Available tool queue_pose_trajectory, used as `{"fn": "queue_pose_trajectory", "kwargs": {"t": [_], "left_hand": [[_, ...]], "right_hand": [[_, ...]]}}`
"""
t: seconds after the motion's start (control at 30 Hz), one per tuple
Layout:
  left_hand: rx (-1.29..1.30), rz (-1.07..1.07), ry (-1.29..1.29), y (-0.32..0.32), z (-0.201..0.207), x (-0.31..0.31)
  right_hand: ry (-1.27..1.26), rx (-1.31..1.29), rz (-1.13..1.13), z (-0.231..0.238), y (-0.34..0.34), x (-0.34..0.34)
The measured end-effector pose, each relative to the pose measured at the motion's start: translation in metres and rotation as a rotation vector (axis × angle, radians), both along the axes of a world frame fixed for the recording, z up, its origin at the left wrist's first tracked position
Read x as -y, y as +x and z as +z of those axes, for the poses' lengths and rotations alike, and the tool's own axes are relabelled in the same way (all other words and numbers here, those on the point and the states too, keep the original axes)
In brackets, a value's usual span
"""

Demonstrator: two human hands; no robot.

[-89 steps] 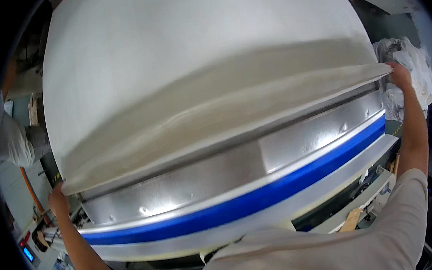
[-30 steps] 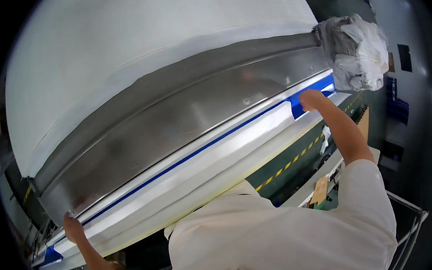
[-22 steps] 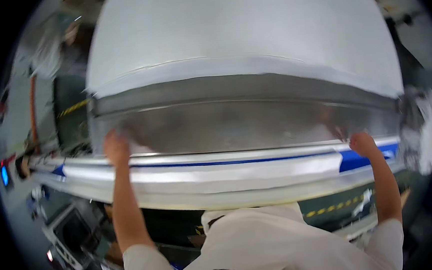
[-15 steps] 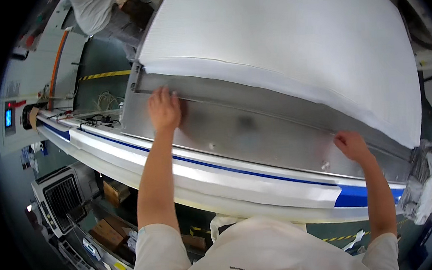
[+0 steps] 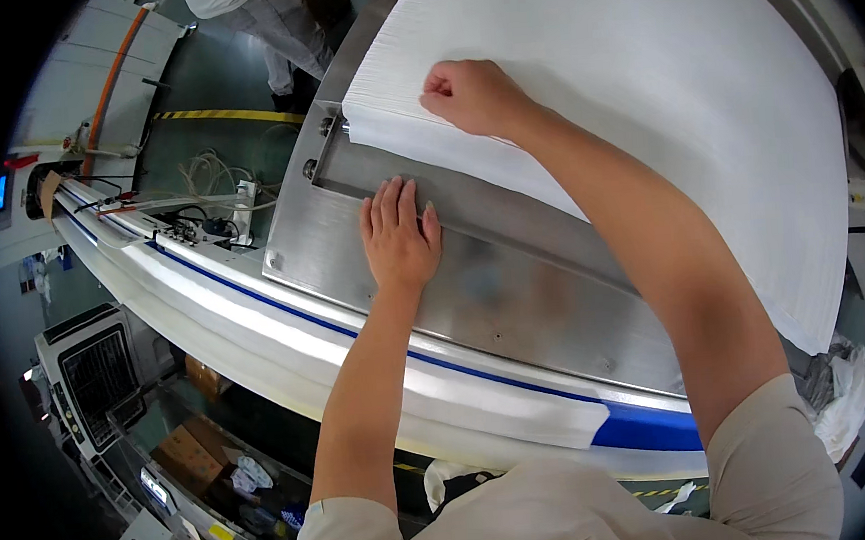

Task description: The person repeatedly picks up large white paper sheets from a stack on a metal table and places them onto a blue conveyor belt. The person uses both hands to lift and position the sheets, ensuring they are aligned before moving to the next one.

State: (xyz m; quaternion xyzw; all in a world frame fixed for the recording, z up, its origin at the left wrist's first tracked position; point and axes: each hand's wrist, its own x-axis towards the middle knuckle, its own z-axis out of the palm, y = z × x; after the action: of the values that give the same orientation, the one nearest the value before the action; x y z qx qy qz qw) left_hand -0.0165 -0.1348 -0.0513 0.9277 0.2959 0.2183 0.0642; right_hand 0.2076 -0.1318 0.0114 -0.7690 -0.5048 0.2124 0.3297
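Observation:
A thick stack of thin white sheets (image 5: 660, 83) lies on a metal table, its layered edges showing along the left and near sides. Over the stack's left part my right hand (image 5: 478, 96) is curled into a loose fist, and I see nothing in it. Whether it touches the top sheet is hard to tell. My left hand (image 5: 400, 237) rests flat, fingers stretched, on the bare steel plate (image 5: 555, 307) just in front of the stack. Its fingertips point toward the raised strip beside the near edge of the stack.
A white padded edge with a blue stripe (image 5: 500, 374) runs between me and the plate. Cables (image 5: 210, 175) lie to the left. Another person's legs (image 5: 281, 40) stand beyond at far left. Crumpled clear plastic (image 5: 842, 392) hangs at the right corner.
My right hand has moved up and left, from the plate's right end to above the stack. My left hand has flattened on the plate. The view has shifted.

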Motion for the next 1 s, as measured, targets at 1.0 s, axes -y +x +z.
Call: {"fn": "queue_pose_trajectory", "kwargs": {"t": [1.0], "left_hand": [[0.078, -0.069, 0.21, 0.043, 0.016, -0.1]], "right_hand": [[-0.032, 0.195, -0.154, -0.017, 0.003, -0.023]]}}
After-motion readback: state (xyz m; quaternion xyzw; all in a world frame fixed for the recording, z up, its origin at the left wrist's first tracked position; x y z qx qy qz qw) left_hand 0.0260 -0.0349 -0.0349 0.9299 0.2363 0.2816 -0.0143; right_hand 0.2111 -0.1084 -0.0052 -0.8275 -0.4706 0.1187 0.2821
